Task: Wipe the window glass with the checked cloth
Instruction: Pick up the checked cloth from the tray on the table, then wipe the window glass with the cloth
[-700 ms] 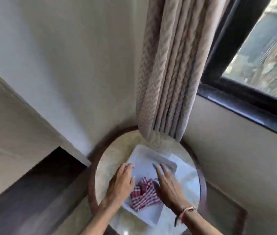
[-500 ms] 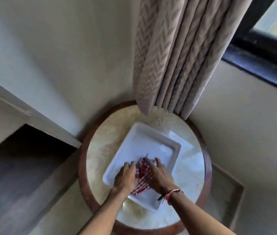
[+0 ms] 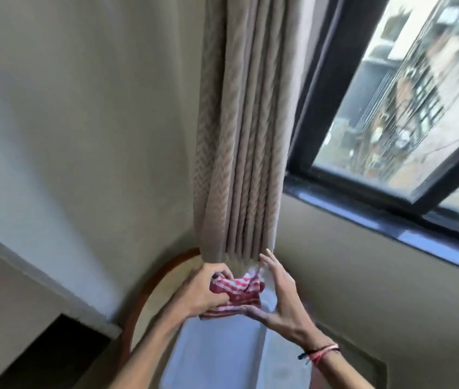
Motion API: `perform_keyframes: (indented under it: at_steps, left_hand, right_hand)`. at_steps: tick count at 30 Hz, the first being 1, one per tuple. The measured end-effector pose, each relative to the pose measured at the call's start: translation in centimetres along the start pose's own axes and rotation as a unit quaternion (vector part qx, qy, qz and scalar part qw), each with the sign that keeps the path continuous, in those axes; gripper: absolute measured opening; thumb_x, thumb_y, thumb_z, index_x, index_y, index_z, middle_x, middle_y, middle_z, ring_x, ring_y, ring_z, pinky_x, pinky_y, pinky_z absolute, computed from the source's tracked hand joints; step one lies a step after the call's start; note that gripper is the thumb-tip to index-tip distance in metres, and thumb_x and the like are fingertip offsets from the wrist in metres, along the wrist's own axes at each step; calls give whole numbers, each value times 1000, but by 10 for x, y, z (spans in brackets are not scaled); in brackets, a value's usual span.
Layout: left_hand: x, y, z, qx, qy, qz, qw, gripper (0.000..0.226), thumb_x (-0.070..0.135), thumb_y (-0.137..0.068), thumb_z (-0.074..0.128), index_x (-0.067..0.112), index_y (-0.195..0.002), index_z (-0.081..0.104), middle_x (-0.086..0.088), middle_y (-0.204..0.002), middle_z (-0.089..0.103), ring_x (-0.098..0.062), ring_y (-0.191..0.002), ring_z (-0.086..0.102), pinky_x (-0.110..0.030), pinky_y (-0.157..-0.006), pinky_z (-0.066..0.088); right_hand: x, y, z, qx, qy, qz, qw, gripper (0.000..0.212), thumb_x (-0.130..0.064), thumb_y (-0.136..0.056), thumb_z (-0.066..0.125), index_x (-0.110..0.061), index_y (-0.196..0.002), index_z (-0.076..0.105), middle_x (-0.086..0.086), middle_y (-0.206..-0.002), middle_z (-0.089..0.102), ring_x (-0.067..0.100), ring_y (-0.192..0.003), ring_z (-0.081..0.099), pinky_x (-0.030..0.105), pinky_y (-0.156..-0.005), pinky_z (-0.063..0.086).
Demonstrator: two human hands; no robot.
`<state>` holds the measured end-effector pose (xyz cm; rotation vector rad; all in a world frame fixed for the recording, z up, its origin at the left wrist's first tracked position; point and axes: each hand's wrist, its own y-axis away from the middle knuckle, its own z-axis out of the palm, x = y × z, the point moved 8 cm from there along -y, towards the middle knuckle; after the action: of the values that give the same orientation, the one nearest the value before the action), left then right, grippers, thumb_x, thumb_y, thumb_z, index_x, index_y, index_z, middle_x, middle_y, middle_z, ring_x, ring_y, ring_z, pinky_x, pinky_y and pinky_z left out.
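The red-and-white checked cloth [image 3: 236,290] is bunched up and lifted above the white tray [image 3: 217,352]. My left hand [image 3: 203,290] grips its left side with curled fingers. My right hand [image 3: 279,299] cups it from the right, thumb under the cloth and fingers spread upward. The window glass [image 3: 408,88] is at the upper right in a dark frame [image 3: 323,88], well above and to the right of both hands.
A beige curtain [image 3: 248,130] hangs just above my hands, its hem touching them. The tray sits on a round table with a brown rim [image 3: 144,301] in the wall corner. A dark sill [image 3: 391,223] runs under the window.
Both hands closed on the cloth in the tray and lifted it up toward the curtain hem. The camera tilted upward, bringing more of the window into view.
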<state>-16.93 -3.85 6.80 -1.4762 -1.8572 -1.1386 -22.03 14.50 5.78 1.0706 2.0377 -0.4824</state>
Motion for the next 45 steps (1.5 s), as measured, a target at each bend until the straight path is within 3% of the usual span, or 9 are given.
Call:
perform_keyframes:
  at_steps: [5,9,12,16,22,26,32,37,45]
  left_hand:
    - [186,4,-96,-14,-22,170,985,40,9,-65,71,32,-97,65,-8,-80,76,-3,-63,55,-25,-57,44]
    - [324,14,-135,-2,36,278,960,45,6,-70,88,25,-104,65,-12,-92,79,-10,-78,69,-25,-68,54]
    - [399,15,-150,85,74,343,933,46,33,-58,99,31,-92,68,-4,-90,80,-9,-80,75,-19,-71,57]
    - [495,9,-160,220,32,421,879,59,85,-57,76,45,-99,63,25,-103,74,-2,-98,73,-8,-73,57]
    - [636,-6,-230,495,-117,505,697,40,46,-104,50,17,-129,63,-2,-131,66,-15,-122,64,-28,-105,54]
    - [702,-58,-265,539,-269,457,654,64,43,-107,21,8,-155,44,-19,-164,44,-31,-153,44,-47,-122,47]
    - [726,-144,-284,555,-247,441,661,73,49,-103,12,9,-164,10,-13,-175,3,-27,-164,3,-52,-135,21]
    - [738,-148,-292,625,-260,455,579,67,41,-106,12,8,-163,22,-14,-173,22,-30,-162,20,-52,-133,26]
    - [728,-156,-283,609,-250,478,581,63,29,-105,25,7,-164,19,-13,-175,18,-28,-164,13,-49,-136,17]
  right_hand:
    - [-119,-16,-147,20,-226,-13,974,87,-48,-71,100,-32,-147,61,-8,-159,62,0,-128,72,14,-99,61]
    - [-197,-14,-236,-3,-282,-80,956,53,-15,-83,83,-7,-135,73,32,-126,78,40,-118,77,58,-104,61]
    - [-211,-17,-295,75,-340,-116,930,53,-17,-70,91,-16,-123,82,19,-113,87,31,-107,83,38,-93,71]
    - [-234,-4,-401,278,-253,-185,908,48,-8,-58,84,-47,-85,89,-11,-80,89,2,-81,84,5,-71,62]
    - [-284,24,-598,595,-99,-325,728,53,16,-88,78,-28,-116,75,5,-81,79,23,-54,78,22,-42,64]
    - [-350,-9,-693,738,127,-312,585,44,26,-86,68,3,-122,77,10,-117,66,43,-105,65,60,-88,63]
    - [-407,-110,-739,665,372,-271,588,45,-27,-107,60,-8,-147,64,19,-162,58,38,-156,47,60,-133,40]
    - [-422,-133,-710,661,444,-310,520,48,-31,-112,40,-8,-147,64,19,-159,61,36,-156,49,59,-133,41]
    - [-285,-137,-623,510,624,-230,546,63,-15,-98,52,-23,-160,48,9,-170,45,30,-162,35,56,-128,46]
